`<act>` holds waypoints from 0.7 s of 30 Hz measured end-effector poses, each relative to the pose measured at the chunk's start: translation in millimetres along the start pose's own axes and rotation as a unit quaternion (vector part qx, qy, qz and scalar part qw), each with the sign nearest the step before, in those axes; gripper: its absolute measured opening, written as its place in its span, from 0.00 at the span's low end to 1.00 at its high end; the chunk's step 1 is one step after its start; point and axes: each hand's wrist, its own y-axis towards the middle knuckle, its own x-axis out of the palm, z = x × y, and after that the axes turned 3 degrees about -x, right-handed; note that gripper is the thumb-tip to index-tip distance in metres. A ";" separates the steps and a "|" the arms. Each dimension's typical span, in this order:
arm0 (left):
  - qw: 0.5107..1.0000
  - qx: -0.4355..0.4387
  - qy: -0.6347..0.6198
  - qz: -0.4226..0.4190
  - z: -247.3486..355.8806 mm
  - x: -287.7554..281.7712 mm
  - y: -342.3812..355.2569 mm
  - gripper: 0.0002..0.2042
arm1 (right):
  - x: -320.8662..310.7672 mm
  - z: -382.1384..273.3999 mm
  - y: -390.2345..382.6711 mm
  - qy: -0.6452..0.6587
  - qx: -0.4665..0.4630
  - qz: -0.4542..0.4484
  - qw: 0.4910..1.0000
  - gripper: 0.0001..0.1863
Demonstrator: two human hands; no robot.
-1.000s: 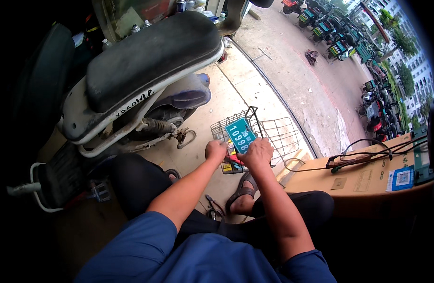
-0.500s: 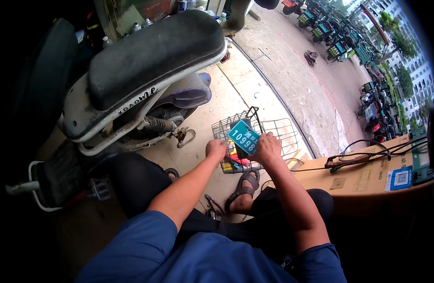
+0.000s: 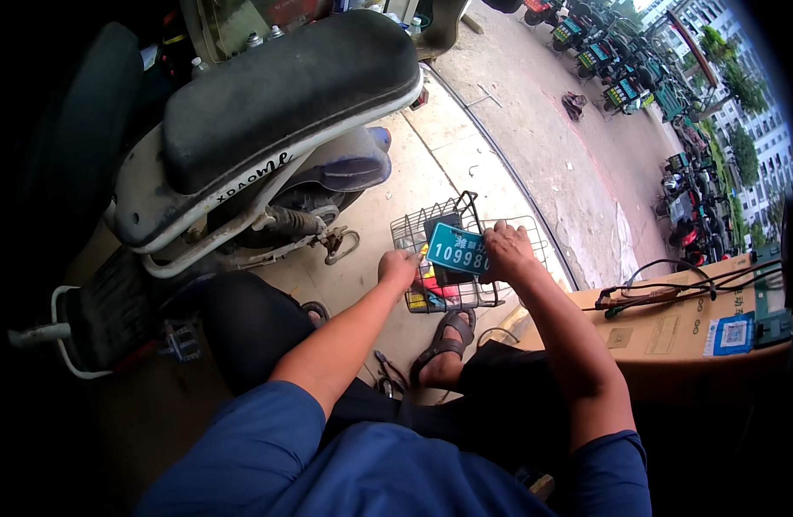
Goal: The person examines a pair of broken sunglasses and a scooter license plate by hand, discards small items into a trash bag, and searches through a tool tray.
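My right hand (image 3: pixel 510 252) is closed on the right end of a green licence plate (image 3: pixel 457 248), its thumb side over the edge. The plate is held above a dark wire basket (image 3: pixel 401 231). Behind it, a dark flat panel (image 3: pixel 446 217) shows at the basket. My left hand (image 3: pixel 398 269) is closed at the basket's left side and appears to grip the wire; its fingertips are partly hidden. Red and yellow things (image 3: pixel 437 295) lie inside the basket, too small to name.
A white scooter with a black seat (image 3: pixel 289 95) stands at the left. Pliers (image 3: pixel 389 372) lie on the floor between my feet. To the right is a cardboard box (image 3: pixel 663 314) with black cables (image 3: pixel 655 289) on it. Parked scooters (image 3: pixel 625 90) line the pavement outside.
The licence plate has turned to lie more level and moved slightly right with my right hand. More of the dark panel behind it shows. My left hand stays at the basket.
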 end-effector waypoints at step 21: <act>0.999 0.027 0.032 0.021 6.4 0.8 3.3 0.14 | 3.4 6.5 -29.0 0.328 0.096 0.008 0.940 0.37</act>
